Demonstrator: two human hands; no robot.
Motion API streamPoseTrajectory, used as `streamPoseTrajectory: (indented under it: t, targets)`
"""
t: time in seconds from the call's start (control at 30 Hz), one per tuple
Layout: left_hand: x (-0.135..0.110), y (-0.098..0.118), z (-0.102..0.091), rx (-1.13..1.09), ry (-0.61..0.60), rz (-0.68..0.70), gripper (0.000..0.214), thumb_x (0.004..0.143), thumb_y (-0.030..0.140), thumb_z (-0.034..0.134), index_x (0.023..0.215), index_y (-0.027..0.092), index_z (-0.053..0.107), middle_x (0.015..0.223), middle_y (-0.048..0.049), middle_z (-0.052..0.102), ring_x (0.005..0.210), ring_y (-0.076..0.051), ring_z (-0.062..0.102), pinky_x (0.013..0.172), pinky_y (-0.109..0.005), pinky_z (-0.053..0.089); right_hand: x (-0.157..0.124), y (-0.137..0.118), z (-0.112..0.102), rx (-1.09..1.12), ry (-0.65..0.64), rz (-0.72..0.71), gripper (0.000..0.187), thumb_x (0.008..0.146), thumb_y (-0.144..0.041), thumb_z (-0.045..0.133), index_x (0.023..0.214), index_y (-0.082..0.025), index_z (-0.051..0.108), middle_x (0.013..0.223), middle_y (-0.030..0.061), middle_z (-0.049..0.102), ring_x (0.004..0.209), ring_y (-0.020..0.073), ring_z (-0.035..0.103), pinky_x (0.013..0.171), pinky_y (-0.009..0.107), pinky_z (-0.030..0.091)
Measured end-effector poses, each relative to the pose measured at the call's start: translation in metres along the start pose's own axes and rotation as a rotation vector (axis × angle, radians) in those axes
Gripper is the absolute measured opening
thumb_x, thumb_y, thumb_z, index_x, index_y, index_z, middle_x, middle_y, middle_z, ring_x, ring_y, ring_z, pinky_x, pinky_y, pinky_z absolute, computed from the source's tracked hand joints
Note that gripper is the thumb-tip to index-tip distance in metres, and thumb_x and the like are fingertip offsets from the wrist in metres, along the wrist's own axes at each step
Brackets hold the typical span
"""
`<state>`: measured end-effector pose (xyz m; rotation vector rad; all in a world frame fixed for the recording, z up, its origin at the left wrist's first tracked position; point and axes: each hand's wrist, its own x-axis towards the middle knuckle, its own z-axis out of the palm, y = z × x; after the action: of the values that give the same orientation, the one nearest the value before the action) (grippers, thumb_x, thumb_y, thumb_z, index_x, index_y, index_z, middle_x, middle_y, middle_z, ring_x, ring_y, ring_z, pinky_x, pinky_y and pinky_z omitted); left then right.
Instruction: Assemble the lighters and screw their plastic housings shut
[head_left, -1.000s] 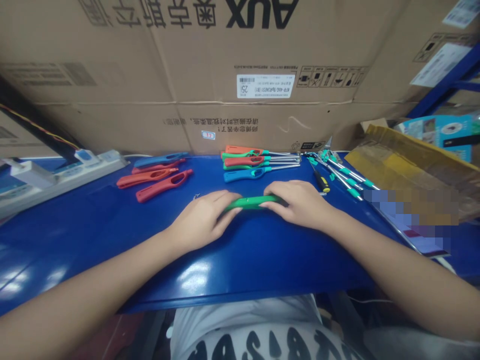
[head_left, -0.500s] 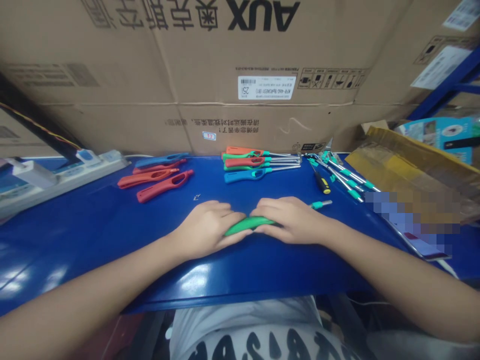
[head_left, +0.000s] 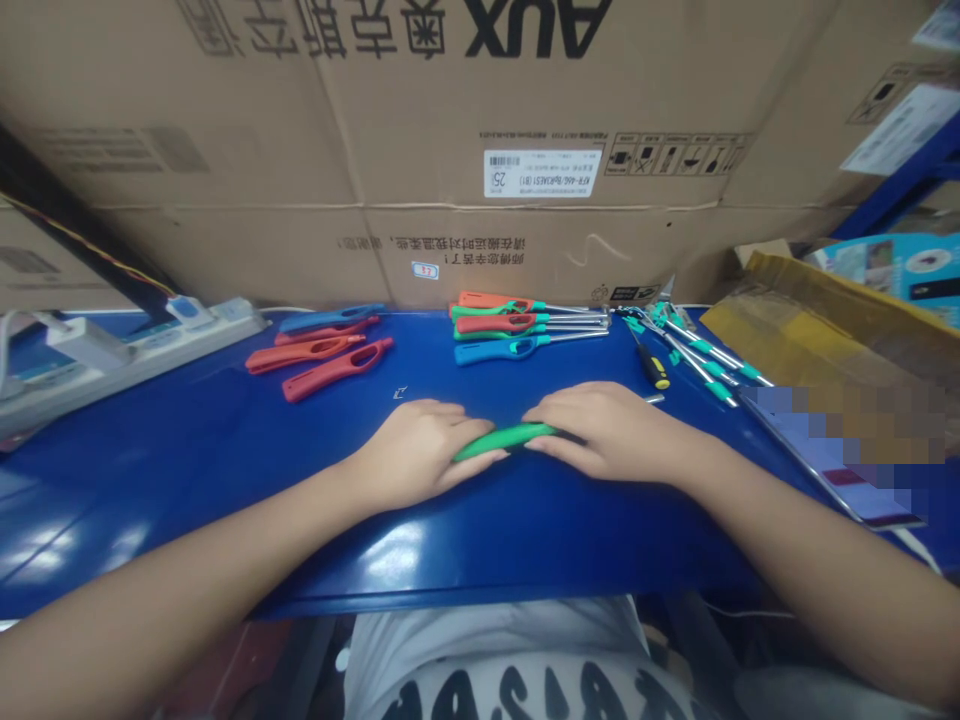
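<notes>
A green plastic lighter handle (head_left: 504, 440) lies on the blue table (head_left: 225, 470) between my two hands. My left hand (head_left: 416, 450) grips its left end with fingers curled over it. My right hand (head_left: 600, 425) presses down on its right end, fingers together. A metal tip (head_left: 654, 399) pokes out just past my right hand. Most of the handle is hidden under my fingers.
Red and blue handle shells (head_left: 326, 355) lie at the back left. Assembled lighters (head_left: 525, 325) are stacked at the back centre. A screwdriver (head_left: 651, 364) and metal rods with green ends (head_left: 697, 352) lie at the back right. A power strip (head_left: 135, 345) sits far left; cardboard boxes (head_left: 450, 150) stand behind.
Both hands with the green handle came toward me from the table's middle, then shifted slightly back. The handle tilted and its metal tip is now mostly covered by my right hand.
</notes>
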<state>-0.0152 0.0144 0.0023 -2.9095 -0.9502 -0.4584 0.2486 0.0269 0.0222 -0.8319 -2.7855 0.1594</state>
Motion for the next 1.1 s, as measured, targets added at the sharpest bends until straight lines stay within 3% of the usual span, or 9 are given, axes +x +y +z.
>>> streamPoseTrajectory:
  t: [0.23,0.43,0.6,0.8,1.1]
  targets:
    - [0.000,0.000,-0.002,-0.075,-0.066,-0.058,0.042,0.105,0.051,0.041,0.106,0.021,0.070,0.080,-0.0024,0.070,0.073,-0.019,0.067,0.067,-0.030,0.045,-0.005,0.010,0.000,0.049,0.103,-0.133,0.028,0.103,-0.030,0.047,0.109,-0.017,0.070,0.102,0.0075,0.076,0.091,0.0200,0.071,0.079,0.031,0.051]
    - [-0.002,0.005,-0.001,-0.128,-0.141,-0.150,0.037,0.106,0.047,0.040,0.114,0.022,0.065,0.096,-0.0038,0.073,0.085,-0.021,0.070,0.070,-0.031,0.047,-0.003,0.008,0.011,-0.032,0.208,-0.153,0.028,0.103,-0.029,0.046,0.103,-0.016,0.071,0.096,0.0066,0.077,0.083,0.0187,0.070,0.073,0.031,0.049]
    - [-0.001,0.010,0.000,-0.096,-0.164,-0.142,0.031,0.106,0.045,0.041,0.112,0.023,0.063,0.097,-0.0019,0.070,0.081,-0.019,0.069,0.065,-0.029,0.047,0.001,-0.002,0.018,-0.048,0.149,-0.135,0.032,0.105,-0.035,0.044,0.106,-0.018,0.071,0.097,0.0044,0.077,0.086,0.0176,0.069,0.076,0.030,0.047]
    - [0.001,0.006,0.002,0.023,-0.144,-0.169,0.030,0.106,0.040,0.040,0.114,0.022,0.063,0.095,-0.0026,0.069,0.079,-0.020,0.069,0.062,-0.030,0.046,0.001,0.005,0.006,-0.201,0.041,0.006,0.029,0.100,-0.040,0.055,0.095,-0.018,0.073,0.088,0.0050,0.074,0.083,0.0214,0.065,0.077,0.035,0.039]
    - [0.000,0.004,0.001,0.005,-0.120,-0.171,0.029,0.106,0.039,0.041,0.116,0.021,0.061,0.098,-0.0036,0.070,0.080,-0.020,0.070,0.063,-0.029,0.048,0.002,0.016,0.008,-0.301,0.078,-0.083,0.027,0.102,-0.028,0.050,0.084,-0.015,0.066,0.080,0.0061,0.070,0.077,0.0205,0.059,0.082,0.036,0.036]
